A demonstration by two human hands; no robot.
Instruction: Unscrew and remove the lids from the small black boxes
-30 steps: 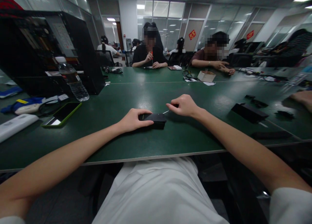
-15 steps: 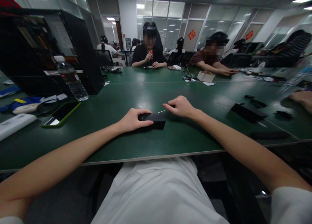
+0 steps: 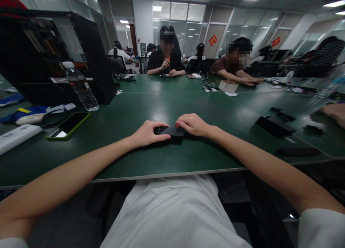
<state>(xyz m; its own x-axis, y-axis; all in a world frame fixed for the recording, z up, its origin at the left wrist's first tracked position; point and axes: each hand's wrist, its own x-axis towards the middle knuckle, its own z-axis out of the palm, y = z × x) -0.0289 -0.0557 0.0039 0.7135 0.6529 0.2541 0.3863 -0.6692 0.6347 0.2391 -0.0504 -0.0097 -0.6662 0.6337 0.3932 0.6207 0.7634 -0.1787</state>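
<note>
My left hand (image 3: 147,133) is closed around a black box-shaped case (image 3: 176,133), its thumb and fingers on opposite sides, and the case rests on the green table. At the case's right end, my right hand (image 3: 193,125) is closed on a small screwdriver (image 3: 177,125). Only a bit of its orange handle shows by my fingertips; the shaft is hidden now. Whether the screwdriver touches the case I cannot tell.
A phone with a green edge (image 3: 68,125), a white power strip (image 3: 18,138) and a water bottle (image 3: 82,88) lie or stand left, beside a black computer case (image 3: 91,54). Black parts (image 3: 275,126) lie right. Across the table (image 3: 129,115), two people sit near a small box (image 3: 228,86).
My right hand has moved slightly left and down toward the case. The thin metal shaft seen before is hidden, and the orange handle end shows. My left hand stays on the case.
</note>
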